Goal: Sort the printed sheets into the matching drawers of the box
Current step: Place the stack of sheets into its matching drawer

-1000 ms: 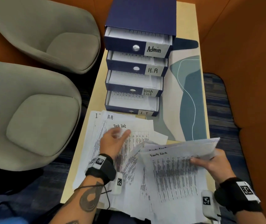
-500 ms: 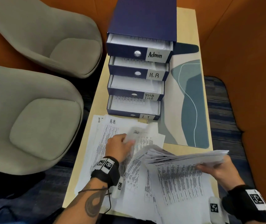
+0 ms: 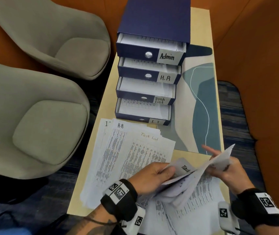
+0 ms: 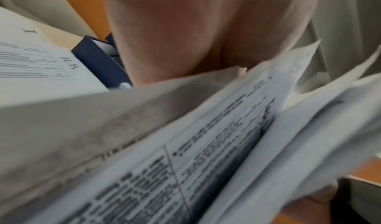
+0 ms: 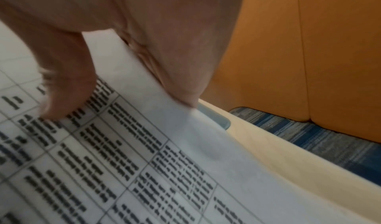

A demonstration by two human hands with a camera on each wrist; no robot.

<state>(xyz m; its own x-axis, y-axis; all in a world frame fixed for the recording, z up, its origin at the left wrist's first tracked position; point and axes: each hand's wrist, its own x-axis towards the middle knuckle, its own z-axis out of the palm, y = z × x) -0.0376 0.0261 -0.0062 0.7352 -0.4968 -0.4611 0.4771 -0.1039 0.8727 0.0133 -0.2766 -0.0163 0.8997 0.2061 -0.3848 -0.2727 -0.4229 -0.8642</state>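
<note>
A dark blue drawer box [image 3: 154,19] stands at the table's far end with its drawers pulled out: Admin [image 3: 166,56], H.R [image 3: 165,78], Task List [image 3: 160,100], I T [image 3: 155,121]. In front lie fanned sheets headed I T, H.R [image 3: 120,126] and Task List [image 3: 149,136]. My left hand [image 3: 162,173] grips a curled sheet marked "Task" [image 3: 182,167] at the top of a loose sheaf. My right hand [image 3: 220,168] pinches the sheaf's right edge [image 3: 223,158], tilted up, index finger out. The wrist views show blurred printed tables [image 4: 206,137] [image 5: 134,162] under each hand.
Two grey armchairs [image 3: 38,126] [image 3: 64,39] stand left of the narrow wooden table [image 3: 91,168]. A blue-and-cream mat [image 3: 203,102] lies right of the box. Orange padded walls [image 3: 262,48] close in at the right and back.
My left hand left a Task List sheet flat on the front pile and came back right to the sheaf, taking hold of its top sheet. My right hand tipped the sheaf upward.
</note>
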